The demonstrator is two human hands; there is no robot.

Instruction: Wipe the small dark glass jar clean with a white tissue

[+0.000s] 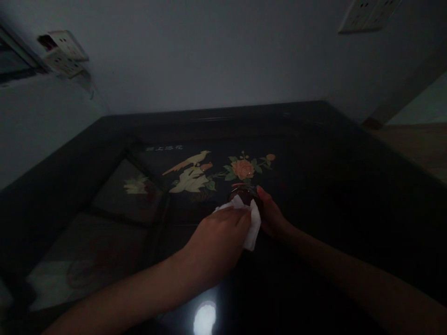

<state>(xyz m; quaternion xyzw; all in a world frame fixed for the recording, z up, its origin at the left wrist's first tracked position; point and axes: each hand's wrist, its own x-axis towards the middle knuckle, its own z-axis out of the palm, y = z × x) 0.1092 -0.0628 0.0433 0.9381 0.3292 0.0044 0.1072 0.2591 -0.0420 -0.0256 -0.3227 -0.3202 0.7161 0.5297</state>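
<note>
Near the middle of the dark glossy table, my right hand (274, 211) is wrapped round the side of a small dark round container (246, 193), perhaps of glass. Its rim catches a faint light; the kind is hard to make out in the dimness. My left hand (223, 232) is closed on a white tissue (254, 228) and presses it against the near side of the container. Parts of the tissue stick out above and to the right of my fingers. The lower part of the container is hidden behind the tissue and my hands.
A picture of a bird (190, 163) and a flower (243, 169) decorates the table top (307, 153). Behind it rises a pale wall (209, 56) with sockets at left (66, 53) and right (370, 14). Wooden flooring (419, 144) shows at the right.
</note>
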